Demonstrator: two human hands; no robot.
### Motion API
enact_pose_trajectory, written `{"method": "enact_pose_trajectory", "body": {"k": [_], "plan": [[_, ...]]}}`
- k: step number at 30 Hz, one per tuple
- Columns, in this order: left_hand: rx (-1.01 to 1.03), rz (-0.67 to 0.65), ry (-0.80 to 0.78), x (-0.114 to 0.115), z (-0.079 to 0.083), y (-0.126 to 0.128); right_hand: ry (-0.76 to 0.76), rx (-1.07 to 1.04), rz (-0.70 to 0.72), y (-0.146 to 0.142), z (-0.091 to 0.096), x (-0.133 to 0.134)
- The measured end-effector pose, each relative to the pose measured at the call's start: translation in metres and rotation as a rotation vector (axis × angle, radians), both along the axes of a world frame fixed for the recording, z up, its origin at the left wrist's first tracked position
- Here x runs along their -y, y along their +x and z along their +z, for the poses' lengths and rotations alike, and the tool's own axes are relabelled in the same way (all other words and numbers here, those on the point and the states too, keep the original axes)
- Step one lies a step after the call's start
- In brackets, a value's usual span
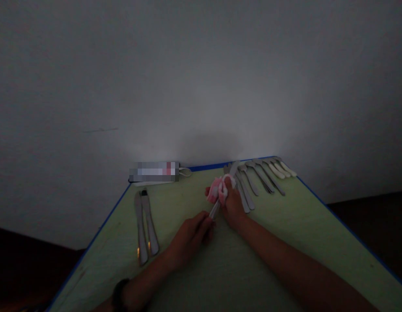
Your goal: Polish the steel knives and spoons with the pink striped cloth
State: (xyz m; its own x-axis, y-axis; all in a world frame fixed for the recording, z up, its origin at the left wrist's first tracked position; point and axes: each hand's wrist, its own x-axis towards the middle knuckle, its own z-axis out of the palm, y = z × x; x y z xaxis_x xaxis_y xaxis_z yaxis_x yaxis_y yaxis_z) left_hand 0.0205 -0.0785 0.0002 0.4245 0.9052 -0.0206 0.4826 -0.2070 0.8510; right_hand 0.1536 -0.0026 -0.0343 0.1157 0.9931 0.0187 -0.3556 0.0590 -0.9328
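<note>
My left hand (192,236) is closed around the handle end of a metal utensil (215,210) near the middle of the green table (285,242). My right hand (231,203) grips a pink and white cloth (217,190) bunched around the upper part of the same utensil. The utensil's head is hidden in the cloth, so I cannot tell what kind it is. Both forearms reach in from the bottom edge; a dark band sits on my left wrist.
Two metal knives (145,227) lie side by side at the left. A row of several spoons and forks (259,177) fans out at the far right. A long flat packet (154,172) lies at the far edge against a pale wall. The table has a blue rim.
</note>
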Motion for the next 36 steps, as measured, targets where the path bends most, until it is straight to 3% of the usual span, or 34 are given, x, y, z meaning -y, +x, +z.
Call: {"method": "enact_pose_trajectory", "body": {"k": [6, 10, 25, 36], "plan": [[-0.011, 0.119, 0.034, -0.003, -0.002, -0.001, -0.071, 0.142, -0.02, -0.002, 0.016, 0.014], [-0.005, 0.135, 0.047, -0.006, -0.004, -0.002, -0.079, 0.217, -0.029, -0.008, 0.017, 0.021], [-0.002, 0.09, 0.078, -0.003, -0.004, 0.001, -0.127, 0.228, 0.035, -0.017, 0.023, 0.035], [0.038, 0.2, -0.016, -0.004, -0.001, 0.005, -0.062, 0.267, 0.079, -0.017, 0.026, 0.038]]}}
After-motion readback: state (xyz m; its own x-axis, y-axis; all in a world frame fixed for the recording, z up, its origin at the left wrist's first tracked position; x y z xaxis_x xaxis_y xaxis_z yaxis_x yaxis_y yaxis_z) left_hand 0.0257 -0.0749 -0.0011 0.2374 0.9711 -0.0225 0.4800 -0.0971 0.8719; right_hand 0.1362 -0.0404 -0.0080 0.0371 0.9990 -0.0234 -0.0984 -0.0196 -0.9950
